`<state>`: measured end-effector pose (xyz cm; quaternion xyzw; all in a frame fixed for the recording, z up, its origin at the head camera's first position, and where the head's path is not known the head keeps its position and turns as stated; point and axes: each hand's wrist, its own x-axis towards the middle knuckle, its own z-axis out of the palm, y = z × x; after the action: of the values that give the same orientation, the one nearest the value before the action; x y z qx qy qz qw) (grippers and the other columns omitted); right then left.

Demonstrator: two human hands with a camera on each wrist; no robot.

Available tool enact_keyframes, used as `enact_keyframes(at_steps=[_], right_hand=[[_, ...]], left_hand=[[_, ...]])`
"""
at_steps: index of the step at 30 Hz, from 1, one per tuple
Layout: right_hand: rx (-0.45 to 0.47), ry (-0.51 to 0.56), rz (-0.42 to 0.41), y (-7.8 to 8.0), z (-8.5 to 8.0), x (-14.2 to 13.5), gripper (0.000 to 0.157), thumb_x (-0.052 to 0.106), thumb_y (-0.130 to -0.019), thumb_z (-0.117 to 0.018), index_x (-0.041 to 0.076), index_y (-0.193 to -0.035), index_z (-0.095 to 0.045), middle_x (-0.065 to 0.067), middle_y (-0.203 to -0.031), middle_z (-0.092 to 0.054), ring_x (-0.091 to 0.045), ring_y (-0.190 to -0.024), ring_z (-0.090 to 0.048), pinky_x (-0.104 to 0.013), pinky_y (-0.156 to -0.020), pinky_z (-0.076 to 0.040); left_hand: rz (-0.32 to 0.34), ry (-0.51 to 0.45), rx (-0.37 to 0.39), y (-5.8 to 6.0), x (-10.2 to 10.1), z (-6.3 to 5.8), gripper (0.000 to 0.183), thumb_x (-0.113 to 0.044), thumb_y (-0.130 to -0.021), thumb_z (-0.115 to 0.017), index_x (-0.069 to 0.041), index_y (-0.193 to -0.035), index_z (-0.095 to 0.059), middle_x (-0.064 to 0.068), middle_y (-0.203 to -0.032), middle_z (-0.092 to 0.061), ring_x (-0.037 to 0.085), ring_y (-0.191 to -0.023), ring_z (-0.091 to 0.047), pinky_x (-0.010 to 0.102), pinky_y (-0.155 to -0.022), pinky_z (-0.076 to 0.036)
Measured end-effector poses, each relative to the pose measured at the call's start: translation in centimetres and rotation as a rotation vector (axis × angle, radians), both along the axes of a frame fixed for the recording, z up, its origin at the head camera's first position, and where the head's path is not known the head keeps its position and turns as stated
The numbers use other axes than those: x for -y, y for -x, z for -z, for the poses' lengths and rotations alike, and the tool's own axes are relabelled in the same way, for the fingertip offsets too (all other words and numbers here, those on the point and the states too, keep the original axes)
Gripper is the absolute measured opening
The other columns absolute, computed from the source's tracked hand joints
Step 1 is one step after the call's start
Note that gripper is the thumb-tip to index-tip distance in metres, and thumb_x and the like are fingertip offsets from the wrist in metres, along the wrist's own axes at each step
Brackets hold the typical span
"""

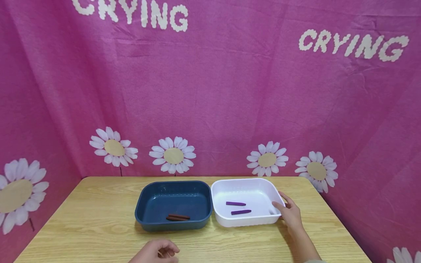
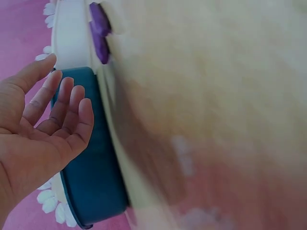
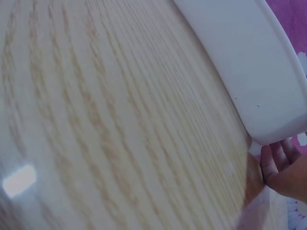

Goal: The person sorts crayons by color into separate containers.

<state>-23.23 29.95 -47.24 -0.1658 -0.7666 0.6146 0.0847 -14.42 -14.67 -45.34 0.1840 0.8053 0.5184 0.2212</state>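
Pink cloth (image 1: pixel 210 91) with white daisies (image 1: pixel 173 155) and "CRYING" lettering (image 1: pixel 144 14) hangs beyond the far edge of the wood-grain table (image 1: pixel 98 212)

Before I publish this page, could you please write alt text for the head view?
A right hand grips the right end of a white tray holding two purple sticks on a table. To its left, a dark blue tray holds brown sticks; the empty left hand is in front. A pink flowered cloth hangs behind.

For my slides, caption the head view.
Right hand gripping white rectangular plastic tray with two purple sticks, beside dark-blue rectangular tray with brown sticks.
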Motion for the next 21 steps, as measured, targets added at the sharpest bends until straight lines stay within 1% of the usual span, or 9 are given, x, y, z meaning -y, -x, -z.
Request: enact_keyframes(at_steps=[2,5,6,8,9,12,14,17,21], right_hand=[[-0.023,0.025,0.006,0.3,0.6,-0.3,0.068,0.026,-0.082,-0.070,0.010,-0.141,-0.040,-0.032,-0.132,-0.043,-0.009,-0.084,-0.058,-0.026,-0.066,-0.055],[-0.052,0.064,0.025,0.9,1.7,-1.0,0.069,0.029,-0.077,-0.075,0.015,-0.138,-0.046,-0.027,-0.126,-0.049,-0.006,-0.078,-0.058,-0.026,-0.062,-0.055],[-0.063,0.077,0.018,1.1,2.0,-1.2,0.070,0.031,-0.076,-0.076,0.016,-0.137,-0.047,-0.027,-0.124,-0.049,-0.006,-0.077,-0.059,-0.026,-0.061,-0.055],[-0.060,0.074,0.020,1.3,2.3,-1.4,0.070,0.031,-0.076,-0.076,0.017,-0.137,-0.047,-0.026,-0.123,-0.050,-0.005,-0.076,-0.058,-0.026,-0.061,-0.055],[-0.051,0.075,0.039,1.4,2.3,-1.4,0.069,0.030,-0.075,-0.076,0.017,-0.137,-0.048,-0.024,-0.123,-0.052,-0.005,-0.075,-0.058,-0.026,-0.061,-0.055],[-0.027,0.045,0.037,0.9,1.5,-0.9,0.069,0.029,-0.080,-0.073,0.013,-0.140,-0.043,-0.027,-0.129,-0.048,-0.004,-0.078,-0.057,-0.024,-0.063,-0.054],[-0.005,0.019,0.040,0.5,0.8,-0.4,0.067,0.027,-0.083,-0.070,0.012,-0.141,-0.041,-0.028,-0.132,-0.047,-0.005,-0.080,-0.057,-0.022,-0.064,-0.053],[0.011,0.000,0.009,0.0,0.0,-0.2,0.066,0.027,-0.087,-0.066,0.009,-0.143,-0.036,-0.031,-0.136,-0.041,-0.010,-0.088,-0.057,-0.023,-0.067,-0.054],[0.030,0.021,0.002,-0.1,-0.4,-0.1,0.065,0.026,-0.087,-0.066,0.011,-0.144,-0.037,-0.030,-0.138,-0.040,-0.011,-0.091,-0.057,-0.023,-0.069,-0.054]], left_hand=[[-0.001,0.012,0.025,-0.1,0.3,0.3,0.023,-0.018,-0.084,-0.069,0.000,-0.099,-0.067,0.002,-0.086,-0.063,0.012,-0.075,-0.053,0.022,-0.065,-0.044],[0.004,0.021,0.050,-0.2,0.6,0.7,0.024,-0.017,-0.082,-0.071,0.000,-0.098,-0.067,0.003,-0.087,-0.065,0.013,-0.077,-0.055,0.023,-0.067,-0.045],[0.008,0.024,0.054,-0.2,0.7,0.7,0.024,-0.016,-0.081,-0.072,0.000,-0.097,-0.067,0.003,-0.088,-0.065,0.013,-0.078,-0.056,0.024,-0.067,-0.046],[0.024,0.030,0.062,-0.3,0.8,0.8,0.022,-0.015,-0.081,-0.071,0.000,-0.096,-0.067,0.005,-0.089,-0.066,0.012,-0.079,-0.057,0.024,-0.069,-0.047],[0.035,0.032,0.065,-0.4,0.8,0.9,0.020,-0.014,-0.082,-0.070,0.000,-0.096,-0.067,0.005,-0.089,-0.066,0.012,-0.079,-0.057,0.025,-0.069,-0.047],[0.066,0.052,0.060,-0.5,0.8,1.0,0.016,-0.012,-0.083,-0.067,0.000,-0.093,-0.067,0.006,-0.087,-0.066,0.010,-0.077,-0.056,0.024,-0.070,-0.045],[0.082,0.058,0.053,-0.5,0.8,1.1,0.014,-0.011,-0.083,-0.066,0.001,-0.092,-0.067,0.007,-0.086,-0.067,0.009,-0.076,-0.055,0.024,-0.070,-0.045],[0.081,0.070,0.059,-0.4,0.7,1.1,0.014,-0.013,-0.084,-0.066,-0.002,-0.091,-0.067,0.006,-0.085,-0.066,0.009,-0.076,-0.055,0.024,-0.069,-0.045],[0.095,0.081,0.056,-0.3,0.6,1.2,0.014,-0.015,-0.084,-0.066,-0.003,-0.092,-0.067,0.005,-0.086,-0.066,0.010,-0.075,-0.055,0.024,-0.069,-0.045]])
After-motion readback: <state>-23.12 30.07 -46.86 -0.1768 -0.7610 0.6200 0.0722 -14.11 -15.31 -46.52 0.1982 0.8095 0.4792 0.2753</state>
